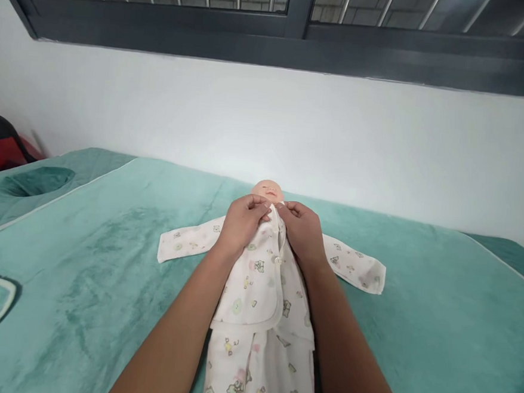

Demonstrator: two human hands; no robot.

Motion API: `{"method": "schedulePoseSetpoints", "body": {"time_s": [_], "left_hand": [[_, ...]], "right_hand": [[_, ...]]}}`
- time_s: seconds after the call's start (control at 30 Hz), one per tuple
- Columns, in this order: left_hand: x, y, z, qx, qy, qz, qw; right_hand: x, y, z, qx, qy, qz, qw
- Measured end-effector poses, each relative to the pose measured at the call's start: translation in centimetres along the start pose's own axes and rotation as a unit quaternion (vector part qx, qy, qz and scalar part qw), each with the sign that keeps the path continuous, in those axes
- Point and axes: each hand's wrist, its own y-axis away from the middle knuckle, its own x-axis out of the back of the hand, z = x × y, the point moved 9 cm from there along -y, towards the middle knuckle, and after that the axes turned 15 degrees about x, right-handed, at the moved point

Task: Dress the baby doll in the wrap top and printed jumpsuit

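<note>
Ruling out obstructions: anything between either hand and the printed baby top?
Nothing visible. The left hand and right hand both pinch the printed baby top directly, just below the doll's head. Whatever lies beneath the fingers is hidden.

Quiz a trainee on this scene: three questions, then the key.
1. True or false: the left hand and right hand are at the lower hem of the white, animal-printed cloth jacket.
2. Beneath the jacket lies: A brown leather; B a teal plush cover; C bare wood?
3. How many long sleeves are spread outward?

Key: 1 false, both are at the collar, by the smooth, round doll's head; 2 B; 3 two.
</note>
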Motion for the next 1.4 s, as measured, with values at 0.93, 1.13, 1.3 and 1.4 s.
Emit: {"method": "schedulePoseSetpoints", "body": {"time_s": [0.93, 1.13, 1.3, 1.4], "left_hand": [[-0.5, -0.7, -1.3, 0.032, 0.045, -0.047, 0.997], [-0.5, -0.8, -1.4, 0.031, 0.043, -0.056, 0.997], [-0.7, -1.1, -1.5, 0.031, 0.038, -0.069, 0.996], [-0.7, -1.2, -1.5, 0.022, 0.016, -0.076, 0.997]], "right_hand": [[-0.7, 0.3, 0.3, -0.002, -0.019, -0.049, 0.999], [-0.6, 0.4, 0.3, -0.005, 0.001, -0.044, 0.999], [-0.6, 0.7, 0.7, -0.016, -0.058, -0.037, 0.998], [-0.4, 0.7, 1.4, -0.029, -0.092, -0.020, 0.995]]}}
